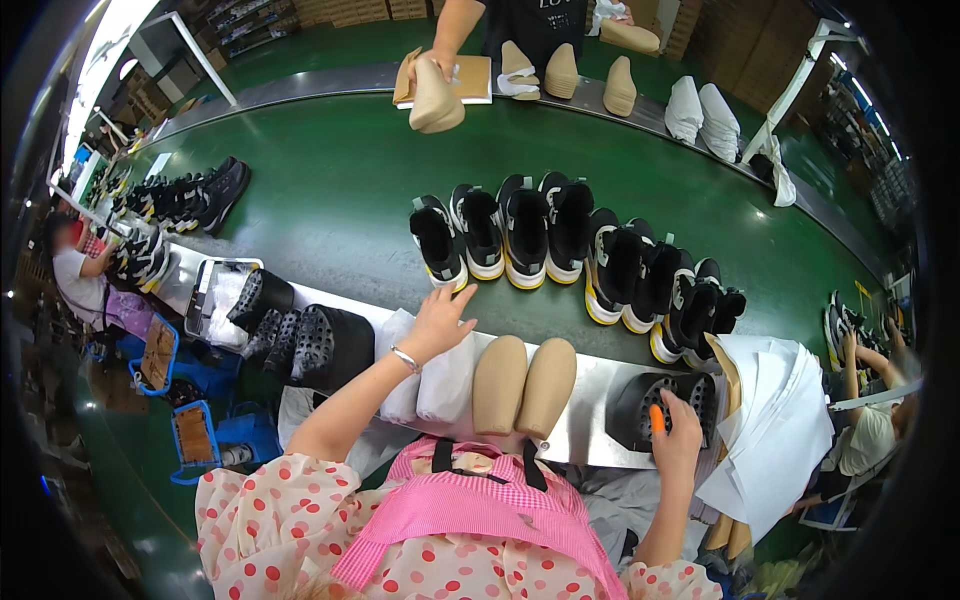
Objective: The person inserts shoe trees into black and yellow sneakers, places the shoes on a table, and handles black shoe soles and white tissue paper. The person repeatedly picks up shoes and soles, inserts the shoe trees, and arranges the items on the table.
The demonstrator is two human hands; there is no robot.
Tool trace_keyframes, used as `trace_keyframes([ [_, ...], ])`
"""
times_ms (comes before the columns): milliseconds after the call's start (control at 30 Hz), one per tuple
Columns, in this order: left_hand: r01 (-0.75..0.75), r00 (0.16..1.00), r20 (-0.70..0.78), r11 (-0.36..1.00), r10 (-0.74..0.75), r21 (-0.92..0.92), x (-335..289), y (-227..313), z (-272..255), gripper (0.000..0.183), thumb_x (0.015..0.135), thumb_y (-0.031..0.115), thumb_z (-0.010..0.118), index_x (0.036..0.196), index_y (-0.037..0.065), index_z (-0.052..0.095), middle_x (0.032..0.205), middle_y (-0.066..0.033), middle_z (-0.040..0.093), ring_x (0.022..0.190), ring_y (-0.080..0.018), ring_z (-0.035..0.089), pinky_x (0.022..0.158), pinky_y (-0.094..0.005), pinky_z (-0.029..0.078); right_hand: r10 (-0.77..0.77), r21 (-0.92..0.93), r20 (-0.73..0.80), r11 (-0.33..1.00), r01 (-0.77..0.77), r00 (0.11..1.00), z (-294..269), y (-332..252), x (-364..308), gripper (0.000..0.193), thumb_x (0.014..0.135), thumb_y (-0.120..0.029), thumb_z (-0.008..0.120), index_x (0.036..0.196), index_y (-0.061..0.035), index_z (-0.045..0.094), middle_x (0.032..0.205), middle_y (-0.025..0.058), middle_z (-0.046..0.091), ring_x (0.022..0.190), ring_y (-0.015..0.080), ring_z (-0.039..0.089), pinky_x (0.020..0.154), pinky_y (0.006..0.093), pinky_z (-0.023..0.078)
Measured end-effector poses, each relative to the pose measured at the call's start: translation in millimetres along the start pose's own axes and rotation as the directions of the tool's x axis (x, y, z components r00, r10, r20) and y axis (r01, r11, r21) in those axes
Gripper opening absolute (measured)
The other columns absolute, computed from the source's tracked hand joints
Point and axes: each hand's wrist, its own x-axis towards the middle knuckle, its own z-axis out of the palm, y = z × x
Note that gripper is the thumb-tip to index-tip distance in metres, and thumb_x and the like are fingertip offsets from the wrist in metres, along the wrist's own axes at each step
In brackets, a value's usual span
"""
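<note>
My left hand, with a bracelet at the wrist, reaches forward with fingers spread. Its fingertips are at the yellow-edged toe of a black-and-white sneaker, and I cannot tell whether they touch it. My right hand is at the right, fingers apart, over a pair of black clog-like shoes with round bumps; an orange cover sits on one digit. Between my hands, two beige shoe-shaped forms lie beside white-wrapped ones on a metal shelf.
More sneakers stand in a row on the green table. Across it, a person's hand holds a beige form. White paper sheets hang at the right. Black bumpy shoes and a white basket are at the left.
</note>
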Motion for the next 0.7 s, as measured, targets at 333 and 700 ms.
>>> trace_keyframes([
  [333, 0.063, 0.995, 0.081, 0.994, -0.056, -0.088, -58.5, 33.8, -2.2, 0.057, 0.081, 0.027, 0.069, 0.133, 0.01, 0.052, 0.131, -0.0268, 0.048, 0.119, -0.0428, 0.049, 0.099, -0.0456, 0.044, 0.175, 0.068, -0.235, 0.984, -0.164, 0.956, -19.1, 41.7, -58.2, 0.028, 0.084, 0.002, 0.061, 0.112, -0.001, 0.064, 0.105, 0.0142, 0.067, 0.096, 0.0321, 0.062, 0.085, 0.0386, 0.048],
  [700, 0.414, 0.837, 0.44, -0.15, -0.324, -0.898, 17.3, 20.5, -63.1, 0.088, 0.092, 0.053, 0.055, 0.146, -0.006, 0.02, 0.141, -0.0312, 0.034, 0.123, -0.0375, 0.049, 0.099, -0.0443, 0.047, 0.173, 0.094, -0.224, 0.983, -0.156, 0.959, 1.0, 20.0, -59.4, 0.02, 0.088, -0.003, 0.06, 0.107, -0.0012, 0.066, 0.103, 0.0139, 0.067, 0.094, 0.0312, 0.062, 0.082, 0.0382, 0.049],
])
